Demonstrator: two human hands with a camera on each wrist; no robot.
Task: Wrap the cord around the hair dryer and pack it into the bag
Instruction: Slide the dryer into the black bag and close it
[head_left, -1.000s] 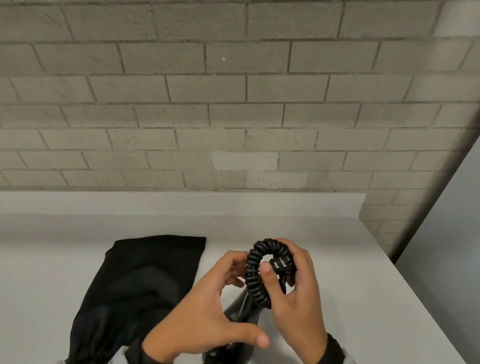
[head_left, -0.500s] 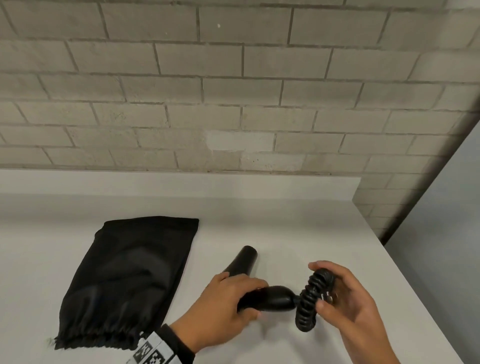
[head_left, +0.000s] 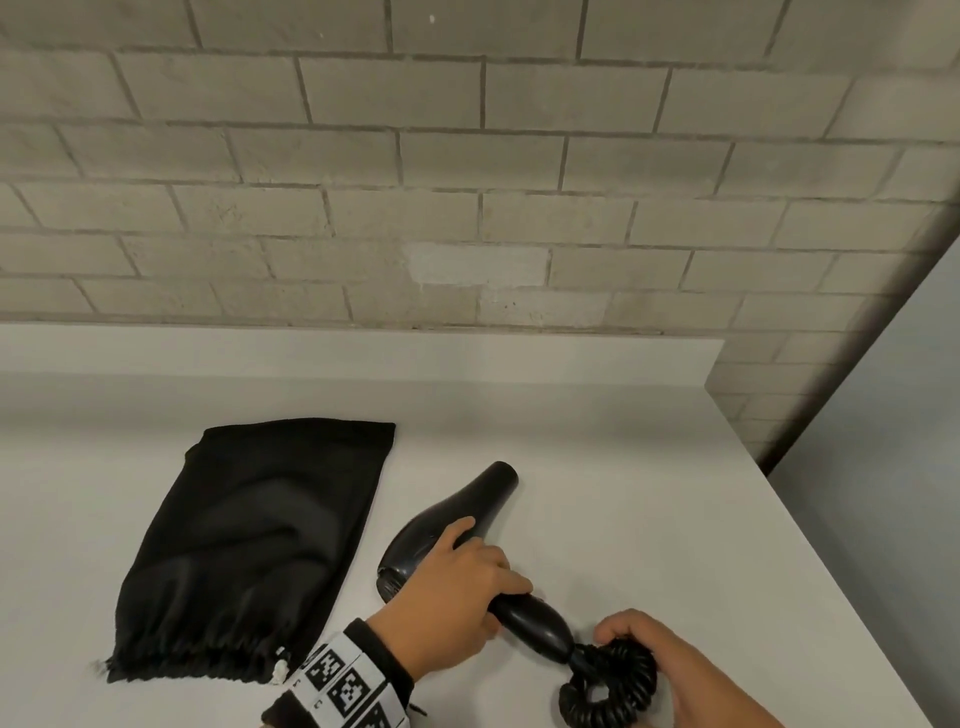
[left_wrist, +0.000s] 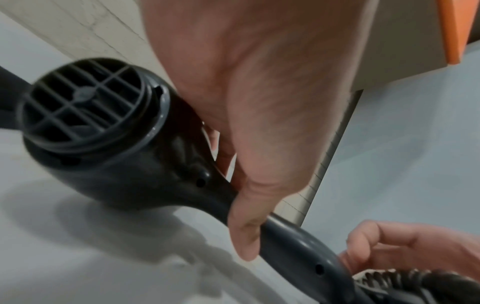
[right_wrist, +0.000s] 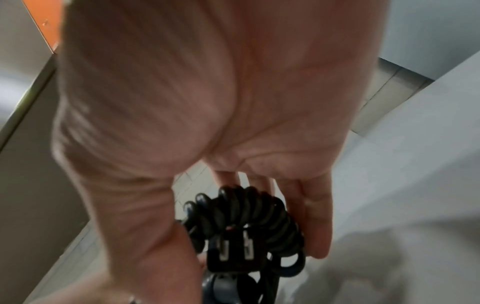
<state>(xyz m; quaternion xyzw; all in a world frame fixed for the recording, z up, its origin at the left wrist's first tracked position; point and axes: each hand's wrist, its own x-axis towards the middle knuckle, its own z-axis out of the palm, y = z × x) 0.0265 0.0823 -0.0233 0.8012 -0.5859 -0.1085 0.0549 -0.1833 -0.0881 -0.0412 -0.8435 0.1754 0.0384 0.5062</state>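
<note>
Brick wall behind; white worktop (head_left: 597, 457) carries the bag (head_left: 249, 545), lying flat left of the dryer (head_left: 452, 525). Left hand (head_left: 457, 597) grips the dryer where handle meets body. Right hand (head_left: 691, 670) curls round the cord (head_left: 613, 686), bunched at the handle's end. Dryer likely rigid, smooth; cord springy, apt to uncoil. Hold by the handle.

A black sleeve (head_left: 382, 652) and a white, black-patterned wristband (head_left: 343, 686).
</note>
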